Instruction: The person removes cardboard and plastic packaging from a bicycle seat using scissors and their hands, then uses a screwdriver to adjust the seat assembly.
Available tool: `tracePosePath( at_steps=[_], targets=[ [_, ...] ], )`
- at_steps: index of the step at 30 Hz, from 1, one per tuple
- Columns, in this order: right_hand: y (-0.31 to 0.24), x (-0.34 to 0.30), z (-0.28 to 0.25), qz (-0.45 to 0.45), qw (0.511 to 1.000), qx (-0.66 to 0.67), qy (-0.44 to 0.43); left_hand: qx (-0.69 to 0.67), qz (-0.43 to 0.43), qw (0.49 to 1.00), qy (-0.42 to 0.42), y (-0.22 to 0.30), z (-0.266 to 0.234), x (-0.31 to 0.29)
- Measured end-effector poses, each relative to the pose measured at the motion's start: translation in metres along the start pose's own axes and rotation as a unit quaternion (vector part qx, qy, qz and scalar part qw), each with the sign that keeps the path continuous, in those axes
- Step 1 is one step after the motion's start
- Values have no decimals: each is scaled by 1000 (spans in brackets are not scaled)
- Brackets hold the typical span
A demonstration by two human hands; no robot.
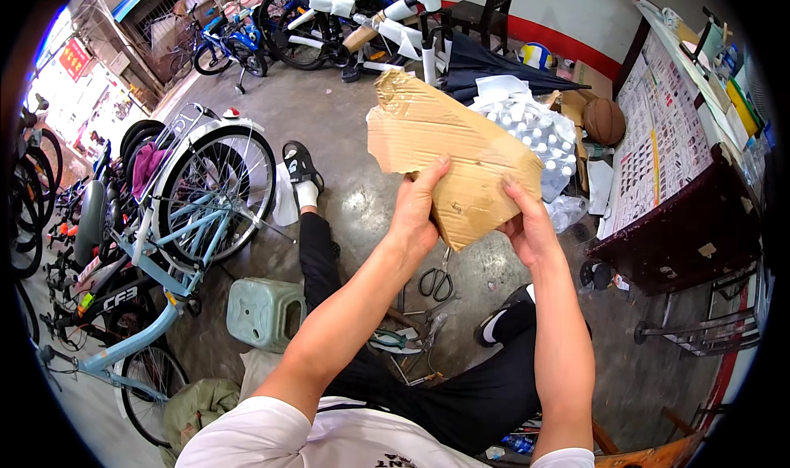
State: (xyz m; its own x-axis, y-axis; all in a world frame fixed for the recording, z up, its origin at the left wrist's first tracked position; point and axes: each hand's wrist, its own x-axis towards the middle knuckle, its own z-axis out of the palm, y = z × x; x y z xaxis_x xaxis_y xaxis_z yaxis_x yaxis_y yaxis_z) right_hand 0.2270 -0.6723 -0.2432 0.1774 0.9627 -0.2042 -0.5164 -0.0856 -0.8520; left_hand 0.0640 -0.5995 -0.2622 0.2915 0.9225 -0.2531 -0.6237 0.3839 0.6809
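Note:
A torn piece of brown corrugated cardboard (469,159) is held up in front of me between both hands. My left hand (418,206) grips its lower left edge, the thumb pressed on the near face and the fingers behind. On the right corner my right hand (528,225) holds it the same way. Clear tape glints along the upper left part of the cardboard, and that edge is ragged. On the floor below lie black-handled scissors (436,284) and several hand tools (403,340), among them pliers, partly hidden by my arm and legs.
A light-blue bicycle (177,291) and a pale green stool (262,313) stand at left. White-wrapped bicycles (337,27) line the back. At right are bagged bottles (535,135), a basketball (605,121), a black umbrella (502,69) and a dark red desk (683,213).

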Motion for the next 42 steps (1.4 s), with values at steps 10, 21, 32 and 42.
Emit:
tracePosePath(
  at_steps=[10,21,32,42],
  targets=[
    [10,-19,4,-390,762,-516,32,31,81,994,69,7,-23,-13],
    [19,-15,14,-357,753,-546,-89,43,102,992,59,8,-34,-14],
    [27,-15,19,-328,789,-516,-56,38,56,995,67,12,-39,-15],
    [35,-7,15,-334,788,-512,-65,61,89,992,67,14,-39,-12]
  ],
)
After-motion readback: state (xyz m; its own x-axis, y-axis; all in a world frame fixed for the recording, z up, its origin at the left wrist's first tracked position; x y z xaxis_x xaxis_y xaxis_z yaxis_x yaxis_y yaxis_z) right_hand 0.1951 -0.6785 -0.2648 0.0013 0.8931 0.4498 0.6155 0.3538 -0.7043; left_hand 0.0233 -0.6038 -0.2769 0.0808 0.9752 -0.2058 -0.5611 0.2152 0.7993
